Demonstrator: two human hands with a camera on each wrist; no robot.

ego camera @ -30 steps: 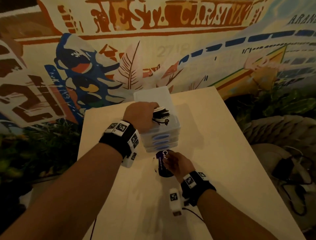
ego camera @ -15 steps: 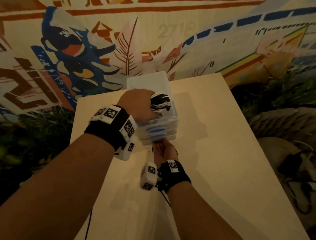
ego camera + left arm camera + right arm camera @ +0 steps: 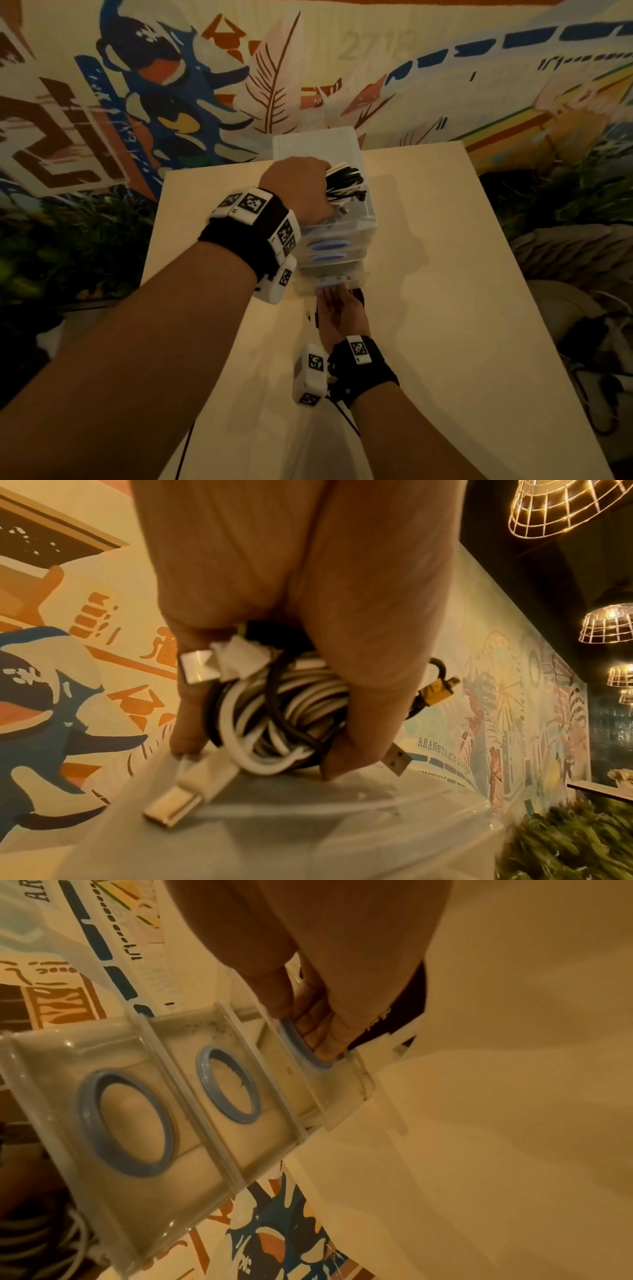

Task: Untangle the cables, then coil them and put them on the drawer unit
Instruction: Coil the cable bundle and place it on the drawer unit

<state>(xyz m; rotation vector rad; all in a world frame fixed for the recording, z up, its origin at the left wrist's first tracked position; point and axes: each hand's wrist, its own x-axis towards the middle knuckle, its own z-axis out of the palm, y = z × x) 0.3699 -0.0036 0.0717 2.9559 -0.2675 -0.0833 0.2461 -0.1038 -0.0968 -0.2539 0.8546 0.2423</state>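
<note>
A translucent drawer unit point(image 3: 322, 144) with blue oval handles stands at the far middle of the pale table point(image 3: 445, 325). My left hand point(image 3: 301, 192) rests on its top near the front edge and grips a coiled bundle of black and white cables point(image 3: 344, 185). In the left wrist view the fingers wrap the cable bundle point(image 3: 281, 718), with USB plugs sticking out over the unit's lid point(image 3: 325, 831). My right hand point(image 3: 337, 306) reaches low, fingers hooked into the bottom drawer's blue handle point(image 3: 301, 1047). The bottom drawer point(image 3: 342, 1091) stands slightly out.
A dark flat object point(image 3: 358, 294) lies on the table under my right hand. A painted mural wall rises just behind the unit. Plants flank the table on both sides. A seat with dark cables point(image 3: 603, 346) sits at the right.
My right hand left the dark round object on the table and moved forward to the bottom drawer's handle. The left hand kept the cable bundle on the unit's top.
</note>
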